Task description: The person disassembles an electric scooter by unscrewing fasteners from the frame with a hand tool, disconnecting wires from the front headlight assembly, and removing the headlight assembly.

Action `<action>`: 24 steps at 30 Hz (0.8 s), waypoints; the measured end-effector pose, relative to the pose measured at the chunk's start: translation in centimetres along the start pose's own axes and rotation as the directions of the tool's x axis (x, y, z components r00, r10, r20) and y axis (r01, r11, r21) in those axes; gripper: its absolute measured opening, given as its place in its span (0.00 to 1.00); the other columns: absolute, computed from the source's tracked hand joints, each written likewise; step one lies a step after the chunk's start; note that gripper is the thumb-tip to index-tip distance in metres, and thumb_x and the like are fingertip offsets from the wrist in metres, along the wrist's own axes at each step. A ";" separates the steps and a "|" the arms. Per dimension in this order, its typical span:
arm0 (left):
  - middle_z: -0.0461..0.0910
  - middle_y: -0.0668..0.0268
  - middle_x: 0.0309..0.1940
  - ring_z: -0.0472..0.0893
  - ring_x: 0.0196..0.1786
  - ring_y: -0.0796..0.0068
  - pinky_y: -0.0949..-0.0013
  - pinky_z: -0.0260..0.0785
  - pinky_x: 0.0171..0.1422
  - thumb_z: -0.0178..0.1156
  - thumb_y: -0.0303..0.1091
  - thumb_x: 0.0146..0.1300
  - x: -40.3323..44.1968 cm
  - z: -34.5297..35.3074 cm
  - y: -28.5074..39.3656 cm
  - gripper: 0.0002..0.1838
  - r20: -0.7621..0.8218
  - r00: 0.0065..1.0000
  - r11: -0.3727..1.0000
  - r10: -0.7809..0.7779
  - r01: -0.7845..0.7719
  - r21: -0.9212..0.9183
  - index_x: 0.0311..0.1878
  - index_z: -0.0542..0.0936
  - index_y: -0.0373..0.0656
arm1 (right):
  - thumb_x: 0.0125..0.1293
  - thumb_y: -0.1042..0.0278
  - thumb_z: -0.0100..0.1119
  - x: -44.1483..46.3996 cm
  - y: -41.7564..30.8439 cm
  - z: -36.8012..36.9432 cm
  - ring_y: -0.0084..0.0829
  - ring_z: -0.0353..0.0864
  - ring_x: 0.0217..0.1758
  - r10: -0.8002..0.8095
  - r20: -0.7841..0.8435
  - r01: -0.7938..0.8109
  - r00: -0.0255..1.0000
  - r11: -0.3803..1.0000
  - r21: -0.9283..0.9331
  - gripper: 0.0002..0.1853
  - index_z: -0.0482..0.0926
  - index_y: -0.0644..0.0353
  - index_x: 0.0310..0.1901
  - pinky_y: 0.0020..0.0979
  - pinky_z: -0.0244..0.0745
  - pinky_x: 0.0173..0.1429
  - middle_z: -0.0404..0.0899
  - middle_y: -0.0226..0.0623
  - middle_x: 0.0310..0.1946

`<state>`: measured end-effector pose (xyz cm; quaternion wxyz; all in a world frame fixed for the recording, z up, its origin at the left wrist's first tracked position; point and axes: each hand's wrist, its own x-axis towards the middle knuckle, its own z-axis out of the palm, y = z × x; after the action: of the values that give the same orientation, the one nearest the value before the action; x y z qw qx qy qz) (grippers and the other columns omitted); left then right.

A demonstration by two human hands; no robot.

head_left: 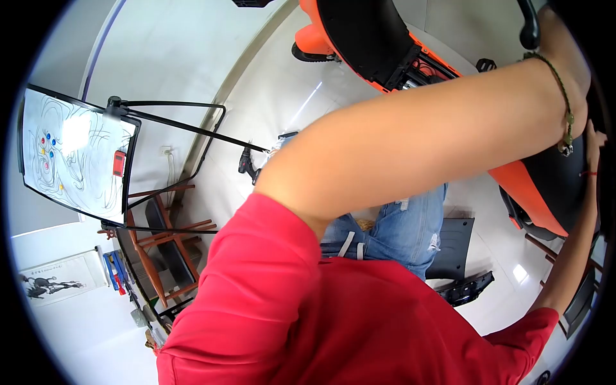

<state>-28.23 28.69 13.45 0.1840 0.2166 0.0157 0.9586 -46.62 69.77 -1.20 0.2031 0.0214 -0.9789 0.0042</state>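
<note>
My left arm crosses the view; my left hand (568,48), past a green beaded bracelet, is near a black lever (529,32) at the upper right, its fingers hidden at the dark image edge. At the far right my right hand (595,141), with a red string at the wrist, lies against the black seat (558,176) of an orange scooter, fingers apart. Above my left forearm, the scooter's orange and black bodywork (366,42) has an opening with exposed wiring (420,69).
On the tiled floor are a cordless drill (246,163), a black panel (455,247) and a black plastic part (467,290). To the left stand a whiteboard (77,157) on a black frame and wooden chairs (157,247). More furniture (581,301) shows at the lower right.
</note>
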 end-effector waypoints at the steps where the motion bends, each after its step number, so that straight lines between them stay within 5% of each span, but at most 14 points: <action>1: 0.70 0.69 0.24 0.73 0.28 0.77 0.74 0.71 0.37 0.57 0.40 0.63 0.2 0.0 0.2 0.11 0.002 1.000 1.000 -0.004 0.004 -0.002 0.31 0.68 0.45 | 0.71 0.47 0.42 -0.1 -0.8 -0.1 0.48 0.71 0.65 -0.010 -0.001 0.010 1.000 1.000 0.009 0.29 0.66 0.58 0.66 0.37 0.65 0.65 0.72 0.51 0.61; 13: 0.69 0.70 0.23 0.71 0.26 0.78 0.75 0.69 0.35 0.55 0.36 0.65 -3.9 3.9 6.2 0.11 -0.200 0.978 0.984 0.055 -0.019 0.177 0.29 0.67 0.44 | 0.70 0.51 0.45 -2.6 -13.0 -4.9 0.42 0.77 0.60 -0.046 0.016 0.044 0.999 0.989 0.142 0.20 0.70 0.38 0.62 0.36 0.70 0.61 0.78 0.40 0.56; 18: 0.66 0.71 0.21 0.68 0.23 0.81 0.78 0.66 0.30 0.54 0.31 0.66 -9.3 7.1 9.1 0.10 -0.331 0.941 0.951 0.069 0.038 0.306 0.30 0.66 0.42 | 0.69 0.50 0.44 -5.3 -16.3 -6.7 0.44 0.78 0.56 -0.075 -0.017 0.077 0.997 0.981 0.176 0.21 0.72 0.40 0.61 0.38 0.73 0.58 0.80 0.41 0.53; 22: 0.64 0.72 0.20 0.66 0.21 0.83 0.79 0.63 0.27 0.53 0.28 0.67 -14.2 10.5 10.4 0.10 -0.491 0.869 0.928 0.065 0.127 0.349 0.30 0.65 0.40 | 0.68 0.54 0.47 -8.9 -20.1 -9.0 0.45 0.80 0.54 -0.044 -0.061 0.055 0.997 0.979 0.196 0.18 0.73 0.38 0.58 0.39 0.74 0.56 0.81 0.43 0.49; 24: 0.64 0.74 0.20 0.65 0.19 0.85 0.79 0.62 0.24 0.55 0.34 0.69 -16.8 12.7 10.9 0.11 -0.657 0.750 0.920 0.075 0.203 0.336 0.33 0.67 0.41 | 0.66 0.54 0.48 -10.8 -21.9 -10.0 0.48 0.80 0.51 -0.046 -0.103 0.064 0.994 0.982 0.178 0.17 0.74 0.38 0.56 0.41 0.74 0.54 0.82 0.44 0.45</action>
<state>-12.58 11.84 19.25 0.1535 -0.1035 0.2757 0.9433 -31.81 48.53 3.71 0.2483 0.0665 -0.9623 0.0886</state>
